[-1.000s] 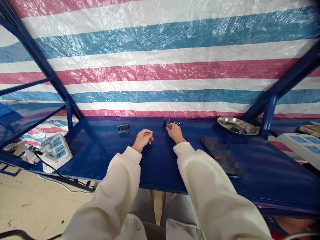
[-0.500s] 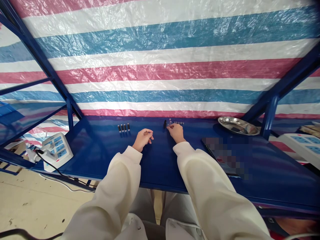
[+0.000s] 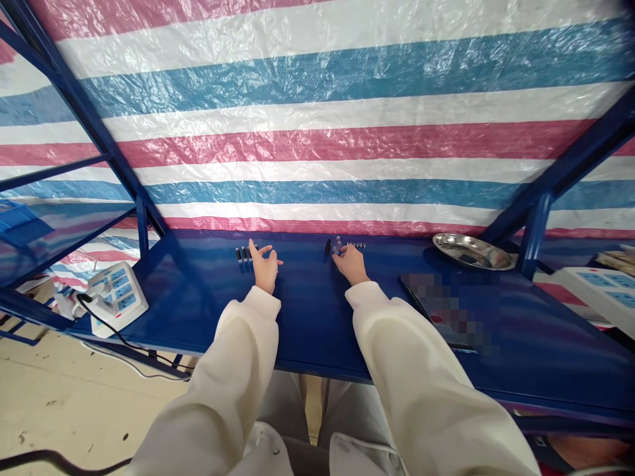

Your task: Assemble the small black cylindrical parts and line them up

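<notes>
Left hand: (image 3: 266,264) fingers spread wide, nothing seen in them; fingertips at the right end of the black-and-white cylinders.
Right hand: (image 3: 351,263) thumb and forefinger close together beside the clear pieces (image 3: 338,241); can't tell whether it grips one or only touches.
Black-and-white cylinders: (image 3: 238,254) short row, upright, side by side, toward the back of the blue table (image 3: 307,330).
Black piece: (image 3: 328,246) upright, apart from that row, just left of the clear pieces.
Small shiny parts: (image 3: 358,245) lined up just beyond and to the right of the right hand.
Done, my read: cylinders in line, shiny parts in line.
Outstanding, my read: black piece and clear pieces sit between the two rows, in neither; handling looks midway.
Fit: can't tell whether any part is joined to another; too small.
Cylinder count: at least three show, right end covered by the left hand.
Shiny count: can't be trusted; parts blur together, near end by the right hand's knuckles.
Metal tray: (image 3: 471,251) far right, well apart from both hands.
Flat dark item: (image 3: 441,311) right of the right sleeve, pixelated, surface unreadable.
Right power strip: (image 3: 602,291) cut off by the edge of view.
</notes>
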Motion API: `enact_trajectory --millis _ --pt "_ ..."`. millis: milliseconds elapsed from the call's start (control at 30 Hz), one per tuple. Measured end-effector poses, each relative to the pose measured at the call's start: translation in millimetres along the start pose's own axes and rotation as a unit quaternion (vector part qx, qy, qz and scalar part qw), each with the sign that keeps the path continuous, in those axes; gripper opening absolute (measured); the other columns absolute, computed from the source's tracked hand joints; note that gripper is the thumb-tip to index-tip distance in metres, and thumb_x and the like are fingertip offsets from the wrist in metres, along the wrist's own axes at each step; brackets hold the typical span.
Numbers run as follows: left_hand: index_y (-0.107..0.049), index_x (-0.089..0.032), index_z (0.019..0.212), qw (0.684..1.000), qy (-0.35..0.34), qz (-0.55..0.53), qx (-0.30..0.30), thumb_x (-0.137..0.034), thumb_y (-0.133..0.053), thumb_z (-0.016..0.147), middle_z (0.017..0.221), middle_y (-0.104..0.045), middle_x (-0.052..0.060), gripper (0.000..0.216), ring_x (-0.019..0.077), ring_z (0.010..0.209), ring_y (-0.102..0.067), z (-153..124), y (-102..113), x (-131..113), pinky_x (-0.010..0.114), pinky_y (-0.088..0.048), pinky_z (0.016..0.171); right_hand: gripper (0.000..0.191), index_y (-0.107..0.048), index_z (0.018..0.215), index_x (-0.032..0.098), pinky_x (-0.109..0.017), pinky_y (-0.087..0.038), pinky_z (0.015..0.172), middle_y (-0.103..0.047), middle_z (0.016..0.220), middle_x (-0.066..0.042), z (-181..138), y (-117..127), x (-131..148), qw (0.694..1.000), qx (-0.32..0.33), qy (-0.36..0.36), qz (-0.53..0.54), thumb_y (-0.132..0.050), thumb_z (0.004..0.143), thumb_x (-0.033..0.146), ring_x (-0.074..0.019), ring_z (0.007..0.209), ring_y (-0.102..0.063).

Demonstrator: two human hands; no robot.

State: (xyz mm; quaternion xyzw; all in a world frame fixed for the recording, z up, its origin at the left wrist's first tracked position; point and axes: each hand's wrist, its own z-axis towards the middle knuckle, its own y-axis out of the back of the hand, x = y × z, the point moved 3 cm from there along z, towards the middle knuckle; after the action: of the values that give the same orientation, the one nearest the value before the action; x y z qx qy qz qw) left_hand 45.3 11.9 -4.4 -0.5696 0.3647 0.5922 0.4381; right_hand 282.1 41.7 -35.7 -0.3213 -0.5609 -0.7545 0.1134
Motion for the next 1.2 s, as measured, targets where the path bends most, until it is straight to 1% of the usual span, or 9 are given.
enact_trajectory --millis 300,467,533,633,733,833,967,1100,1200 --pt "-0.003 -0.025 0.146 1.000 0.028 0.011 0.002 -0.011 -0.051 0.080 0.127 -0.051 0.014 0.083 0.0047 0.051 -0.060 4.7 -1.5 2.3 0.014 -0.038 0.035 0.008 -0.049 0.088 0.018 -0.028 -0.037 0.063 -0.065 0.080 -0.007 -40.5 33.9 27.7 0.999 -0.025 0.019 -0.016 -0.049 0.084 0.025 -0.0207 0.075 -0.061" --pt "-0.004 -0.027 0.146 0.999 0.030 0.013 0.003 -0.011 -0.051 0.080 0.130 -0.049 0.014 0.082 0.0046 0.053 -0.061 8.1 -2.5 6.1 0.013 -0.038 0.036 0.009 -0.051 0.085 0.019 -0.026 -0.034 0.060 -0.063 0.075 -0.004 -55.7 35.7 40.0 0.997 -0.020 0.068 -0.005 -0.046 0.085 0.027 -0.0191 0.070 -0.059" --pt "-0.008 -0.027 0.145 0.999 0.031 0.014 -0.001 -0.012 -0.052 0.080 0.131 -0.048 0.014 0.080 0.0047 0.054 -0.061 9.6 -2.3 7.7 0.013 -0.038 0.036 0.009 -0.051 0.083 0.020 -0.026 -0.034 0.059 -0.063 0.073 -0.004 -58.1 33.6 40.8 0.997 -0.016 0.080 0.001 -0.046 0.085 0.028 -0.0188 0.069 -0.059" --pt "-0.024 -0.023 0.139 0.999 0.029 0.012 -0.009 -0.014 -0.053 0.079 0.131 -0.047 0.015 0.068 0.0049 0.054 -0.062 11.1 -1.4 8.4 0.013 -0.034 0.035 0.008 -0.050 0.080 0.021 -0.026 -0.034 0.059 -0.063 0.072 -0.004 -59.3 31.4 39.0 0.996 -0.017 0.092 0.012 -0.047 0.083 0.027 -0.0182 0.067 -0.058" --pt "-0.041 -0.016 0.123 1.000 0.029 0.001 -0.008 -0.017 -0.055 0.079 0.119 -0.056 0.014 0.047 0.0055 0.051 -0.061 10.9 -1.7 6.8 0.014 -0.030 0.034 0.008 -0.049 0.078 0.021 -0.026 -0.035 0.058 -0.063 0.070 -0.003 -59.9 30.9 36.3 0.995 -0.021 0.094 0.026 -0.047 0.082 0.027 -0.0178 0.065 -0.058" --pt "-0.050 -0.013 0.102 0.999 0.030 -0.023 0.005 -0.026 -0.059 0.078 0.085 -0.065 0.006 0.029 0.0063 0.046 -0.058 8.2 -3.8 3.4 0.015 -0.028 0.035 0.009 -0.049 0.076 0.022 -0.026 -0.036 0.059 -0.061 0.067 -0.003 -62.0 29.8 36.3 0.992 -0.021 0.109 0.054 -0.047 0.081 0.029 -0.0174 0.064 -0.057" --pt "-0.051 -0.015 0.076 0.991 0.054 -0.077 0.096 -0.045 -0.062 0.075 0.049 -0.051 -0.004 0.031 0.0060 0.038 -0.048 -0.8 -11.7 -1.4 0.017 -0.027 0.036 0.016 -0.049 0.075 0.022 -0.026 -0.040 0.063 -0.061 0.068 -0.002 -67.0 24.4 41.3 0.981 0.014 0.149 0.122 -0.045 0.083 0.035 -0.0165 0.064 -0.057" --pt "-0.051 -0.016 0.064 0.968 0.078 -0.103 0.216 -0.058 -0.059 0.073 0.038 -0.037 -0.007 0.043 0.0062 0.034 -0.040 -13.1 -20.7 -6.2 0.019 -0.026 0.037 0.026 -0.051 0.079 0.022 -0.027 -0.042 0.069 -0.060 0.068 -0.002 -71.9 18.9 46.4 0.970 0.057 0.166 0.171 -0.034 0.089 0.039 -0.0164 0.068 -0.059" --pt "-0.050 -0.016 0.059 0.955 0.080 -0.115 0.261 -0.060 -0.059 0.072 0.036 -0.032 -0.007 0.046 0.0064 0.034 -0.038 -18.8 -24.1 -9.3 0.020 -0.026 0.038 0.034 -0.051 0.078 0.022 -0.026 -0.042 0.066 -0.058 0.065 0.000 -73.2 16.0 47.0 0.963 0.083 0.157 0.201 -0.029 0.091 0.044 -0.0147 0.063 -0.057"
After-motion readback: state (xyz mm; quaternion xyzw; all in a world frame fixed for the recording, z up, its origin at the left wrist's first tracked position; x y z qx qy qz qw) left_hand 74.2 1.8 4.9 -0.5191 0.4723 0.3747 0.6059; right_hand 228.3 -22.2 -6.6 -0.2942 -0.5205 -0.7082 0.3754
